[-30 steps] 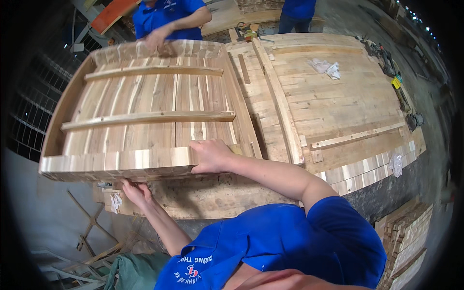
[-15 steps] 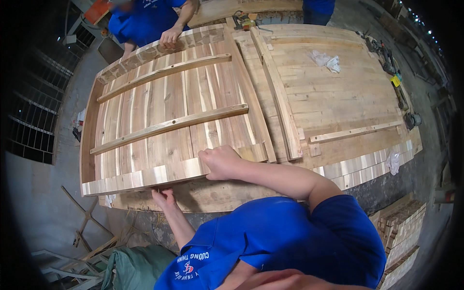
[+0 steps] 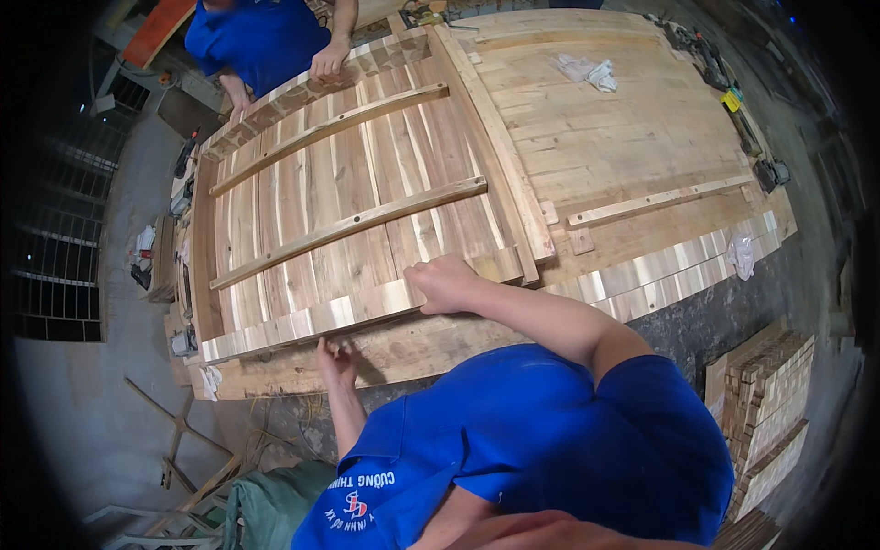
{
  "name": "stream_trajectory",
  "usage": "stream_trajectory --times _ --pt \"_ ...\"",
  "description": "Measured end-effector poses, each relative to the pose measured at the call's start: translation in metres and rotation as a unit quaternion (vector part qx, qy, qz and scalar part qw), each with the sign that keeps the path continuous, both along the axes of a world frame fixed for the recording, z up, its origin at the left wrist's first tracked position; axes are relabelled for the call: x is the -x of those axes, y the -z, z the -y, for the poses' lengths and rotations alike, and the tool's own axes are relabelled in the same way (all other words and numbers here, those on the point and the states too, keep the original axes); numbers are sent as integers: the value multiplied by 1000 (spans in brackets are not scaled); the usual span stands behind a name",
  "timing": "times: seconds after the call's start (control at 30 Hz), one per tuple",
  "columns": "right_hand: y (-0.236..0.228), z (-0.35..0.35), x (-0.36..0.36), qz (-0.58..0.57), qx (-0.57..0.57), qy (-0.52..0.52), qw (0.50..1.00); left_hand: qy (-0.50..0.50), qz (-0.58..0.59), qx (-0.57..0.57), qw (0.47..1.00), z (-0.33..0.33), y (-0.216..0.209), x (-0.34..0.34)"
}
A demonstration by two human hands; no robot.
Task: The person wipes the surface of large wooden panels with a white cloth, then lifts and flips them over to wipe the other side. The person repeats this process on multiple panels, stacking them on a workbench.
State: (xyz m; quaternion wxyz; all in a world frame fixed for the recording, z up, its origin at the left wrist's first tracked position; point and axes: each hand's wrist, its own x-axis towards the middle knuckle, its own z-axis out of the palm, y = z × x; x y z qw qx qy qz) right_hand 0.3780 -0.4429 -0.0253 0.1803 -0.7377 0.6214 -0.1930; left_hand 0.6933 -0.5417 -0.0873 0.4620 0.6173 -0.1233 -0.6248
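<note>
A large framed wooden panel (image 3: 312, 202), like a shallow tray with two cross battens (image 3: 357, 220), lies at the left of the worktable. My right hand (image 3: 445, 282) is closed over its near rail (image 3: 357, 307), close to the right corner. Below that rail, nearer to me, my left hand (image 3: 337, 365) is held low with its fingers loosely apart and nothing visible in them. Its fingertips are close to the panel's underside edge. Along the panel's right side runs a long wooden beam (image 3: 500, 147), right up against it.
Across the table a person in a blue shirt (image 3: 257, 46) rests a hand on the panel's far rail. On the right are a wide board (image 3: 587, 119), crumpled plastic (image 3: 600, 76) and power tools (image 3: 770, 172). Stacked wood strips (image 3: 761, 412) stand low right; a green sack (image 3: 275, 504) is low left.
The panel has shifted right and closed the gap to the long beam. My left hand has come off the panel's underside, while my right hand stays on the near rail. The view has shifted too.
</note>
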Motion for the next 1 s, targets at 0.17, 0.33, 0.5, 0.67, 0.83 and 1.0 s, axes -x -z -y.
stream_trajectory --times 0.17,0.33,0.5,0.67,0.83,1.0 --pt "2 5 -1 -20 3 3 1000 47 347 245 904 -29 -54 45" --pt "-7 5 1 -12 7 -43 999 179 452 356 798 -66 -39 54" --pt "-3 9 6 -7 57 -64 996 204 472 462 722 -90 -45 84" --pt "-37 -34 74 53 181 56 981 258 428 517 695 -114 -62 123" --pt "-53 -179 249 111 219 405 881 351 365 570 647 -160 -87 200" --pt "-24 -412 416 53 298 663 685 529 356 609 472 -233 -116 317"
